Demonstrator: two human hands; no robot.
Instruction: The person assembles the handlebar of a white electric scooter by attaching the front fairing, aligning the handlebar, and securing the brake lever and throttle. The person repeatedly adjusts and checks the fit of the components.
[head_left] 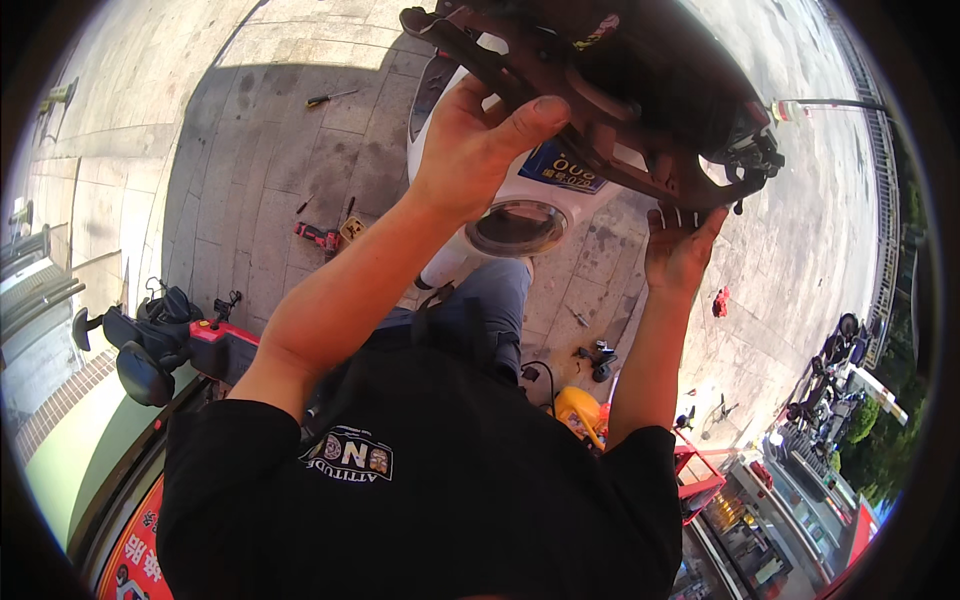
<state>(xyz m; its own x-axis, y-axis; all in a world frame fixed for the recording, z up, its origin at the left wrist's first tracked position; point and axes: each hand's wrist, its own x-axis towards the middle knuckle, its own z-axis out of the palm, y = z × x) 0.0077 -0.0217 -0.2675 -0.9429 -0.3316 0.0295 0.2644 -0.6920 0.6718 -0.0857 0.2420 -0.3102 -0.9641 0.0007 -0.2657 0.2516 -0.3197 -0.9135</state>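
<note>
Both my hands hold up a large dark plastic vehicle panel [660,75] with cut-out openings, at the top of the view. My left hand [470,150] is closed on its near-left edge, with the thumb over the front and the other fingers partly hidden behind. At its lower right corner, my right hand [682,250] grips from below, fingertips partly hidden by the edge. Below the panel stands a white scooter body [445,185] with a blue plate [562,166] and a round dark-rimmed part [516,228].
On the paving lie a screwdriver [331,98], a red power drill [318,236], a small tray [352,229] and a black tool [598,360]. A red scooter [222,345] with black mirrors stands left. A yellow container [578,412] is near my right elbow.
</note>
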